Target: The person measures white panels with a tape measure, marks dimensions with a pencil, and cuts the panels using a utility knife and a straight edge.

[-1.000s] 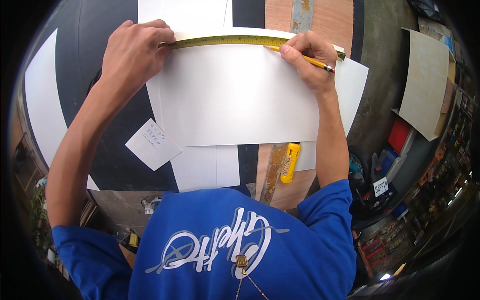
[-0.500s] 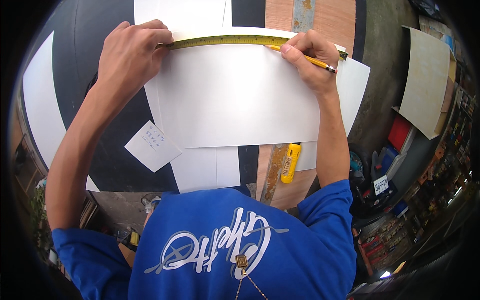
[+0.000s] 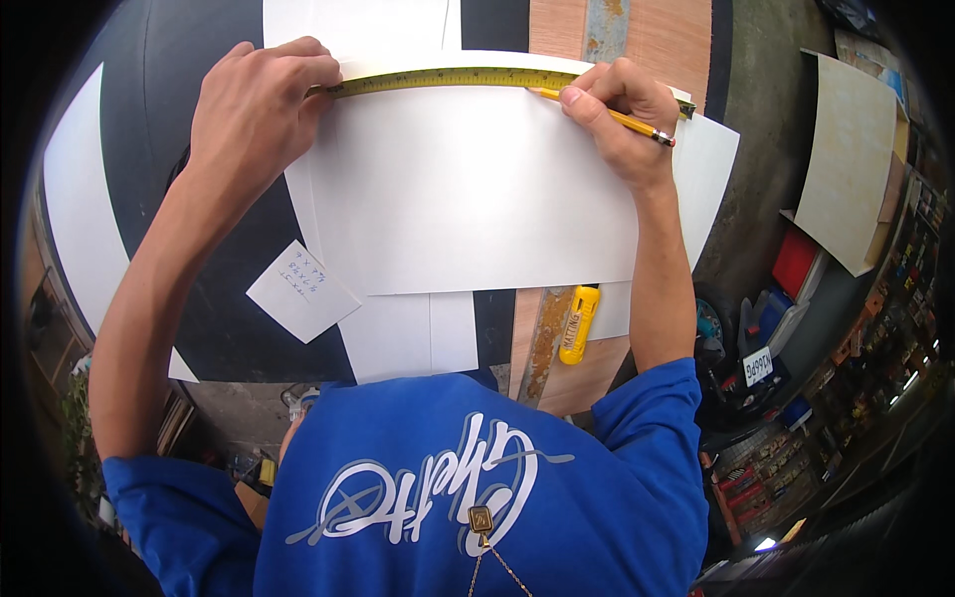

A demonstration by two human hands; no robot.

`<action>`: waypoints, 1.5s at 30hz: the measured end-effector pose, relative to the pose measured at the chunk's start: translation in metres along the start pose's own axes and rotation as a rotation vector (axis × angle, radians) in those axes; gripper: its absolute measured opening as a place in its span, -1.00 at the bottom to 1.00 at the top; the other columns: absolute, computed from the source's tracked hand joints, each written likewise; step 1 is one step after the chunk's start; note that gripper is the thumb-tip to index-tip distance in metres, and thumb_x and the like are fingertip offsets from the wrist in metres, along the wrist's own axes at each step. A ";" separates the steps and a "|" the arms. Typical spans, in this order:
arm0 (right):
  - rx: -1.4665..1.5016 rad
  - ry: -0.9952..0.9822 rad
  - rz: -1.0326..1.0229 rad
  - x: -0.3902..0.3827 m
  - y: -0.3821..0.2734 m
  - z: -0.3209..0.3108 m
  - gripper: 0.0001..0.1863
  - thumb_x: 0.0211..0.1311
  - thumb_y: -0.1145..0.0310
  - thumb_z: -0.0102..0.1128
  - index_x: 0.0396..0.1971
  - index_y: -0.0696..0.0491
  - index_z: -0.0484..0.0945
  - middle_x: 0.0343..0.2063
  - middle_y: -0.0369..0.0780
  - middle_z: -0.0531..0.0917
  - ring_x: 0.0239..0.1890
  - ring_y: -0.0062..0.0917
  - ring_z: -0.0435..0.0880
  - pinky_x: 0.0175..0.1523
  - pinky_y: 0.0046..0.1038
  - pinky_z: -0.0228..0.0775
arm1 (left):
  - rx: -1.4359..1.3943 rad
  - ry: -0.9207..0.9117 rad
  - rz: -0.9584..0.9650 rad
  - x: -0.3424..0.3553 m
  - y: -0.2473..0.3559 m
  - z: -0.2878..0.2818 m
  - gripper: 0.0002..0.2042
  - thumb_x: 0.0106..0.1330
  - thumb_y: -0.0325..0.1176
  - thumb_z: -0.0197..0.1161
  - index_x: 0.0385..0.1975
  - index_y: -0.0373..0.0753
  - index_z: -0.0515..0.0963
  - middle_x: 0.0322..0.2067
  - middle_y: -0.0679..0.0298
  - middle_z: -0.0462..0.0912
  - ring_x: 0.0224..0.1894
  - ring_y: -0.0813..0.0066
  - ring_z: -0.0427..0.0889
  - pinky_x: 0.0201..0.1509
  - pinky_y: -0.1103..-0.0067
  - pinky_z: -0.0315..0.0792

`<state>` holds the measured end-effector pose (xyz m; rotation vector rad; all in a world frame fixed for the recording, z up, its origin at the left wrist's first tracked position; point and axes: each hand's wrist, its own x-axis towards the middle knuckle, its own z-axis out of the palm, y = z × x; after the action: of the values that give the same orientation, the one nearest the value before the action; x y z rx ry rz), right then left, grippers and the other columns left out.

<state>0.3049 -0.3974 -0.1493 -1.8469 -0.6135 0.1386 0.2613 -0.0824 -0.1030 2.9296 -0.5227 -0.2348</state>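
Note:
My left hand point(image 3: 261, 109) is at the upper left, its fingers closed on one end of a yellow tape measure point(image 3: 448, 82) lying along the upper edge of a large white sheet point(image 3: 468, 194). In my right hand point(image 3: 622, 119) is a yellow pencil point(image 3: 645, 129), its tip touching the sheet just under the tape; the tape's other end shows past this hand. A small paper with handwriting point(image 3: 303, 291) lies lower left. A yellow cutter-like tool point(image 3: 579, 323) rests below the sheet on a plywood piece beside a rusty metal bar point(image 3: 552, 313).
The work table has a black surface point(image 3: 149, 139); another white sheet point(image 3: 80, 209) lies at its left. At the back, plywood point(image 3: 667, 45) carries a metal strip point(image 3: 605, 30). At the right are leaning boards point(image 3: 851, 159), a red object point(image 3: 796, 261), vehicle parts and shelving point(image 3: 885, 328).

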 end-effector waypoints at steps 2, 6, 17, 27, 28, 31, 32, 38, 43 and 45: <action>-0.006 0.000 0.012 -0.001 0.000 0.002 -0.77 0.09 0.35 0.32 -0.65 0.04 0.47 -0.69 -0.25 0.61 -0.70 -0.69 0.51 -0.57 -0.72 0.30 | 0.008 0.006 -0.002 -0.002 -0.001 0.002 -0.91 0.14 -0.50 0.28 -0.39 -0.20 0.70 -0.33 0.43 0.70 -0.55 0.44 0.48 -0.27 0.57 0.40; 0.060 0.010 0.033 -0.002 -0.001 0.001 -0.78 0.10 0.38 0.31 -0.64 0.06 0.48 -0.64 -0.25 0.63 -0.65 -0.71 0.52 -0.54 -0.71 0.31 | 0.054 -0.009 -0.019 -0.003 0.003 -0.001 -0.92 0.12 -0.47 0.30 -0.40 -0.18 0.68 -0.32 0.44 0.68 -0.58 0.44 0.38 -0.32 0.56 0.37; 0.118 -0.001 0.089 -0.003 0.000 -0.002 -0.81 0.12 0.43 0.29 -0.61 0.09 0.49 -0.62 -0.25 0.63 -0.63 -0.75 0.48 -0.52 -0.69 0.28 | -0.049 -0.070 0.012 0.003 0.006 -0.016 -0.93 -0.03 -0.45 0.22 -0.55 -0.18 0.63 -0.49 0.31 0.65 -0.47 0.30 0.59 -0.21 0.41 0.38; 0.094 -0.030 0.035 -0.005 0.000 0.001 -0.81 0.17 0.55 0.17 -0.60 0.08 0.40 -0.61 -0.23 0.60 -0.65 -0.77 0.39 -0.50 -0.69 0.28 | -0.006 -0.150 -0.024 0.004 0.006 -0.012 -0.84 0.00 -0.36 0.32 -0.43 -0.25 0.65 -0.40 0.21 0.66 -0.40 0.27 0.59 -0.17 0.39 0.39; 0.100 -0.028 0.031 -0.005 0.001 -0.001 -0.81 0.17 0.54 0.17 -0.60 0.07 0.40 -0.61 -0.23 0.60 -0.65 -0.77 0.40 -0.49 -0.69 0.29 | 0.014 -0.107 -0.010 0.003 0.005 -0.008 -0.88 0.04 -0.39 0.31 -0.42 -0.22 0.66 -0.38 0.29 0.66 -0.45 0.32 0.52 -0.21 0.45 0.38; 0.118 0.005 0.058 -0.005 0.003 0.000 -0.80 0.10 0.42 0.31 -0.62 0.09 0.49 -0.63 -0.25 0.62 -0.62 -0.72 0.51 -0.51 -0.71 0.34 | 0.043 -0.005 0.020 -0.005 -0.003 0.005 -0.91 0.11 -0.45 0.30 -0.39 -0.16 0.67 -0.32 0.47 0.68 -0.54 0.43 0.40 -0.29 0.57 0.38; 0.115 0.003 0.045 -0.004 0.002 0.000 -0.80 0.10 0.42 0.31 -0.62 0.09 0.49 -0.63 -0.25 0.62 -0.62 -0.72 0.51 -0.51 -0.71 0.33 | 0.032 0.011 0.020 -0.008 -0.005 0.008 -0.91 0.11 -0.46 0.30 -0.39 -0.16 0.68 -0.31 0.47 0.68 -0.53 0.43 0.42 -0.28 0.57 0.39; 0.121 0.000 0.048 -0.003 0.001 0.000 -0.80 0.07 0.42 0.33 -0.63 0.09 0.49 -0.65 -0.25 0.61 -0.63 -0.71 0.51 -0.52 -0.71 0.33 | 0.042 -0.061 -0.042 -0.001 0.003 -0.002 -0.87 0.10 -0.45 0.32 -0.35 -0.14 0.68 -0.26 0.47 0.68 -0.47 0.42 0.48 -0.22 0.53 0.43; 0.071 -0.028 0.015 -0.002 0.000 0.000 -0.81 0.12 0.50 0.23 -0.61 0.07 0.42 -0.64 -0.24 0.60 -0.62 -0.73 0.47 -0.47 -0.65 0.35 | 0.051 -0.063 -0.027 -0.001 0.000 -0.001 -0.87 0.12 -0.43 0.32 -0.33 -0.11 0.69 -0.24 0.46 0.68 -0.45 0.42 0.49 -0.21 0.51 0.45; 0.063 -0.027 0.034 -0.005 0.004 -0.002 -0.81 0.12 0.49 0.23 -0.61 0.07 0.42 -0.64 -0.24 0.61 -0.62 -0.73 0.48 -0.46 -0.65 0.36 | 0.056 -0.076 -0.051 -0.002 0.001 0.000 -0.87 0.13 -0.42 0.32 -0.32 -0.11 0.69 -0.23 0.46 0.68 -0.45 0.42 0.50 -0.21 0.51 0.46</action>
<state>0.3030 -0.4021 -0.1536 -1.7977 -0.5902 0.2033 0.2590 -0.0828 -0.1021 3.0015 -0.4727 -0.3438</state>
